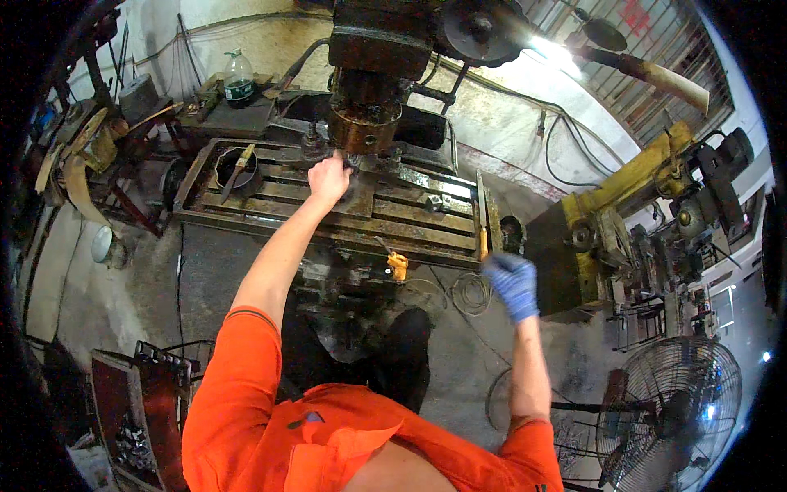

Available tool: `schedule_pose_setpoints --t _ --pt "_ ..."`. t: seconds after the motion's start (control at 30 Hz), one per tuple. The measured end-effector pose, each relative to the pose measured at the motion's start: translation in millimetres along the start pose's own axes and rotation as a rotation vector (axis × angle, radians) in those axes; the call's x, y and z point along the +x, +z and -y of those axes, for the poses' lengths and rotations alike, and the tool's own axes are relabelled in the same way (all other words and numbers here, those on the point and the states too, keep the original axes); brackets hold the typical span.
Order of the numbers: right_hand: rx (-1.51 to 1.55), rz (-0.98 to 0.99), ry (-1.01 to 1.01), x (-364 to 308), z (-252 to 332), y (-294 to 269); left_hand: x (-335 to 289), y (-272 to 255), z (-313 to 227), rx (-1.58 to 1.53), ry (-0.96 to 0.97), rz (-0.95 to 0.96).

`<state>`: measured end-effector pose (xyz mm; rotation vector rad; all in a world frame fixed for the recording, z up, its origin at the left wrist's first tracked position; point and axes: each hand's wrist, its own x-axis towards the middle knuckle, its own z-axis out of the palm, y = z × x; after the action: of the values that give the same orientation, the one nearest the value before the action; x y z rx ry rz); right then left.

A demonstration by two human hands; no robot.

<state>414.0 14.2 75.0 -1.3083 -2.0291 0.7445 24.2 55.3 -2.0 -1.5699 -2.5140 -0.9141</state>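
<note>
My left hand (329, 179), bare, reaches forward onto the slotted metal table (385, 215) of a milling machine, right under the brown round spindle head (362, 125). Its fingers close around a small dark piece there; what it is I cannot tell. My right hand (512, 283) wears a blue glove and is closed on an orange-handled crank (483, 243) at the table's right end. Both arms come out of orange sleeves.
A dark round can with a brush (235, 168) sits on the table's left end. A green-capped bottle (238, 79) stands behind it. A yellow machine (611, 225) is to the right, a floor fan (672, 410) at lower right, an orange box (398, 266) below the table.
</note>
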Motion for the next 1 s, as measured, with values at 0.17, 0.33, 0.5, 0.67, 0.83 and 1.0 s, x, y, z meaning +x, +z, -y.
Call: schedule_pose_setpoints --t 0.17,0.33,0.5,0.67,0.83,1.0 --pt "-0.065 -0.634 -0.394 78.2 97.7 -143.2 7.3 -2.1 7.2 -0.056 0.007 0.046" --pt "0.443 -0.469 -0.931 93.4 227.0 -183.9 13.3 -7.3 3.5 -0.087 0.073 0.118" --pt "0.549 -0.458 -0.913 58.5 197.7 -124.7 16.6 -0.1 26.8 -0.070 -0.016 0.089" --pt "0.031 -0.781 -0.923 40.6 139.9 -84.9 12.3 -4.8 10.4 -0.063 -0.013 0.113" --pt "0.008 -0.769 -0.918 45.2 167.7 -88.6 16.0 9.2 33.3 -0.074 0.033 -0.010" --pt "0.436 -0.700 -0.902 47.5 142.9 -68.5 13.0 -7.6 11.5 -0.054 -0.020 0.092"
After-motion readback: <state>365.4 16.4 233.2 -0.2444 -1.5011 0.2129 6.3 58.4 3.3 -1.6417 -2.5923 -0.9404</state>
